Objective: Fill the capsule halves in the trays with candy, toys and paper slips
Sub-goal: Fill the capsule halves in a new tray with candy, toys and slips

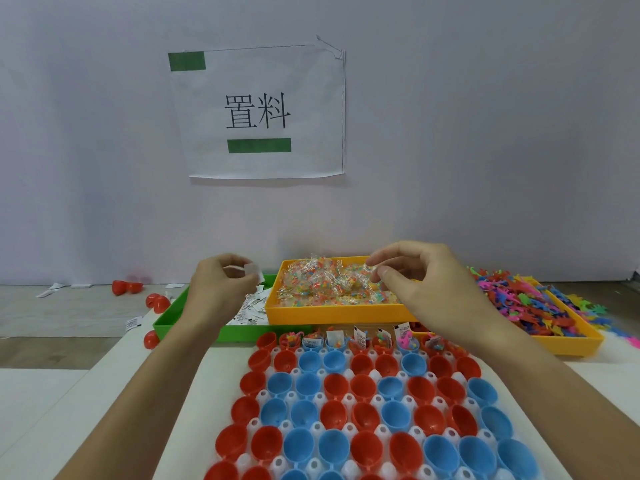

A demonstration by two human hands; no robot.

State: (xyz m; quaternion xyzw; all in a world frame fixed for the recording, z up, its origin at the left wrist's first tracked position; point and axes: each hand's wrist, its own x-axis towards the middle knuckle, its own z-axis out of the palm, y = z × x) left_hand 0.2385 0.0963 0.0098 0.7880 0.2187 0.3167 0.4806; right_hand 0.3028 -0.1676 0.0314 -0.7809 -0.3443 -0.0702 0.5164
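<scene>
A white holder tray in front of me carries rows of red and blue capsule halves. Its far row holds candy, toys and paper slips; the nearer rows are bare. My left hand pinches a white paper slip above the green tray of slips. Over the orange tray, which is heaped with clear candy packets, my right hand hovers. Its thumb and fingers are curled close together; whether they hold a packet is unclear.
A second orange tray at the right is piled with colourful plastic toys. Loose red capsule halves and stray slips lie on the table to the left. A wall with a taped paper sign stands close behind the trays.
</scene>
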